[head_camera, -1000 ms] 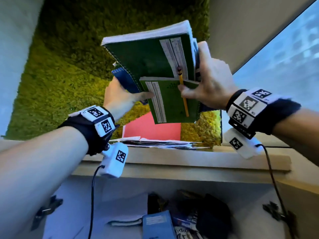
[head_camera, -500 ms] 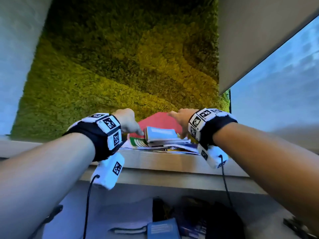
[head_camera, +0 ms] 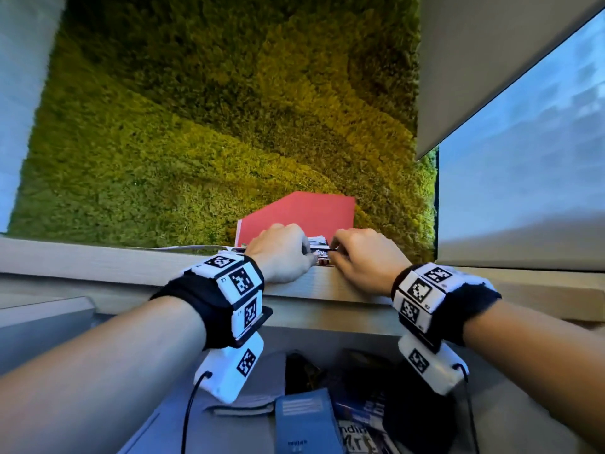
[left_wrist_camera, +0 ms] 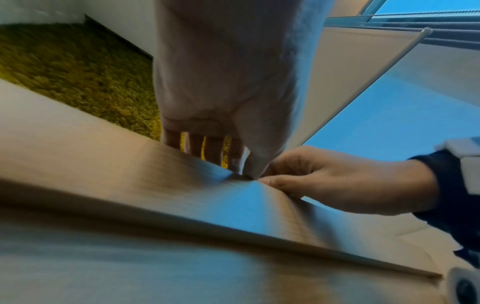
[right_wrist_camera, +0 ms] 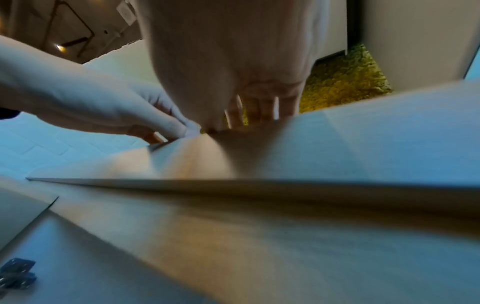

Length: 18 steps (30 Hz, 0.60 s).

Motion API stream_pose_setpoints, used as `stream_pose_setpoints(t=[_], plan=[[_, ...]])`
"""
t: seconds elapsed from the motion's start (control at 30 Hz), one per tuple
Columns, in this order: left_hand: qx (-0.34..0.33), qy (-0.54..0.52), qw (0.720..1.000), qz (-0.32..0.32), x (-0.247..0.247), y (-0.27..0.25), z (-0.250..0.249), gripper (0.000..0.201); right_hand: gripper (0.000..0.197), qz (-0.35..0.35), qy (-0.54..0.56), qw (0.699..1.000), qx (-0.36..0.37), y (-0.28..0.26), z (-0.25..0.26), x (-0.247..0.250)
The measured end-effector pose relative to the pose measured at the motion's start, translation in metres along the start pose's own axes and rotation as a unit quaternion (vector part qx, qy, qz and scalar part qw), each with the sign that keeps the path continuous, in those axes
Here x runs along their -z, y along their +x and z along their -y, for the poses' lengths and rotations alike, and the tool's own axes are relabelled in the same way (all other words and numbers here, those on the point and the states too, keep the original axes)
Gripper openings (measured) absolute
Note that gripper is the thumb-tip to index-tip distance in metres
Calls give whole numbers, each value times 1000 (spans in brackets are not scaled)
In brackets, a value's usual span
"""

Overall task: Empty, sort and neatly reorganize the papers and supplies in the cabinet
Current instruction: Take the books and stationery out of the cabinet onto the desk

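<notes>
A small stack of notebooks and papers (head_camera: 318,244) lies on the wooden cabinet top (head_camera: 131,265), in front of a red folder (head_camera: 304,213) that leans on the moss wall. My left hand (head_camera: 304,253) covers the stack's left side, fingers bent over it and thumb at the near edge. From the other side my right hand (head_camera: 335,253) grips it, fingers curled, almost touching the left hand. Most of the stack is hidden under both hands. In the wrist views the thumbs of my left hand (left_wrist_camera: 249,168) and right hand (right_wrist_camera: 207,123) meet at the top's front edge.
A green-yellow moss wall (head_camera: 196,126) backs the cabinet top; a blind and window (head_camera: 523,198) are at the right. In the open cabinet below lie a blue booklet (head_camera: 304,417), white papers (head_camera: 255,401) and dark items (head_camera: 363,368). A door hinge (right_wrist_camera: 16,271) shows low left.
The green and blue notebooks with the pencil, held up in the air a second ago, came down onto the cabinet top. Both hands then closed in together on the stack's near end.
</notes>
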<state>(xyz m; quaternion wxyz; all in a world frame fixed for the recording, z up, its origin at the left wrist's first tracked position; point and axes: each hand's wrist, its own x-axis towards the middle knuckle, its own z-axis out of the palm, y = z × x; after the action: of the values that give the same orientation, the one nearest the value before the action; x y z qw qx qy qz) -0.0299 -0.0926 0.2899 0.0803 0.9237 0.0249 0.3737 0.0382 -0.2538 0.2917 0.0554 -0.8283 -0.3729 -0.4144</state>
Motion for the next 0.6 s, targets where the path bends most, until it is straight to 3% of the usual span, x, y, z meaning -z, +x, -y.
stream_pose_setpoints(t=[0.13,0.2,0.43,0.6], plan=[[-61,-2,994,-87,-12,-15,-21,16,13,-185,10,981,59,-34,-11,-9],[-87,11,988,-129,-19,-23,-33,15,15,-232,-1,971,65,-55,-18,-15],[-116,5,982,-151,-46,-35,-70,25,16,-170,24,982,83,-108,-43,-41],[-113,-7,977,-178,-57,-30,-87,24,12,-206,57,976,43,-108,-58,-31]])
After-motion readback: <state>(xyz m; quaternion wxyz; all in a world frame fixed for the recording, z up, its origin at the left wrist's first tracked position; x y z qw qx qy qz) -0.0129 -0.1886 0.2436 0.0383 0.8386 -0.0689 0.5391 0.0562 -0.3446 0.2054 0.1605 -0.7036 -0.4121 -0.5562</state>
